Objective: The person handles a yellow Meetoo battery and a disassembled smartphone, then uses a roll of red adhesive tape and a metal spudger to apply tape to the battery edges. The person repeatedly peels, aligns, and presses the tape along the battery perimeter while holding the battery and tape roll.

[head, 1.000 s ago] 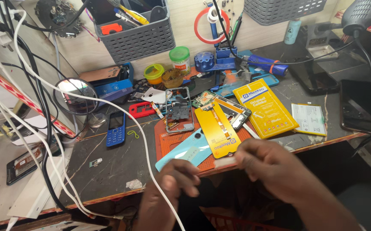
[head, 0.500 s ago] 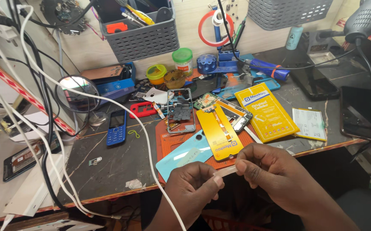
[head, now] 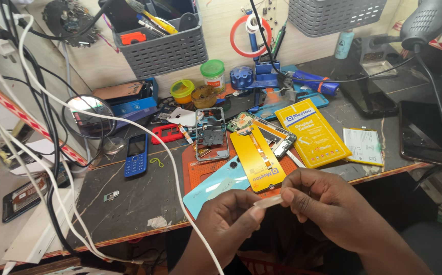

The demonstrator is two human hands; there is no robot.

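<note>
Both hands meet at the front edge of the workbench. My left hand [head: 232, 220] and my right hand [head: 318, 201] pinch the two ends of a small pale translucent strip [head: 268, 202] between thumb and fingers. Just beyond the hands lie a light blue phone back cover [head: 216, 187], a yellow flat pack with a flex cable [head: 256, 157] and an orange work mat [head: 198, 170]. A bare phone frame [head: 211, 134] rests on that mat.
A blue keypad phone [head: 137, 155] lies left of the mat; a white cable [head: 129, 122] crosses the bench. A yellow packet [head: 312, 132], a dark phone [head: 426, 131], small jars [head: 213, 75], a round mirror [head: 89, 116] and grey wall baskets [head: 162, 48] surround the area.
The hands have come up and together, and the pale strip now shows stretched between their fingertips. The view has tilted slightly.
</note>
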